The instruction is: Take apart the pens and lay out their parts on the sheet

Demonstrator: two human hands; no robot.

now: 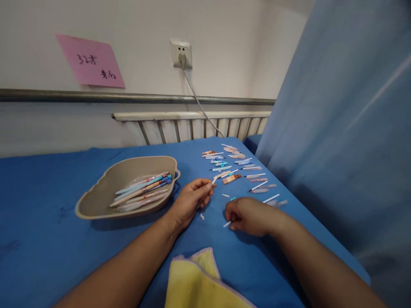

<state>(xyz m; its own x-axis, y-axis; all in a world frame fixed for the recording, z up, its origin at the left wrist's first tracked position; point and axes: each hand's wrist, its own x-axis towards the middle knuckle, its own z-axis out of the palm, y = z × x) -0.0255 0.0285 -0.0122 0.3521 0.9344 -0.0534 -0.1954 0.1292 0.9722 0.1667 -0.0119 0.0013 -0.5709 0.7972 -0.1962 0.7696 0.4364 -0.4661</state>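
L hand [192,199] pinching wht tube [214,181], R hand [249,216] curled over 2nd tube [227,224], grip unclear

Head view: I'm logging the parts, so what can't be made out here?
All in the head view:
Grip of the right hand on the white stick: hidden by its own fingers.
Number of pens in the bowl: any lower ones are hidden by those on top.
Near end of the cloth: cut off by the bottom edge.
Scrap near the left hand: too small to identify.
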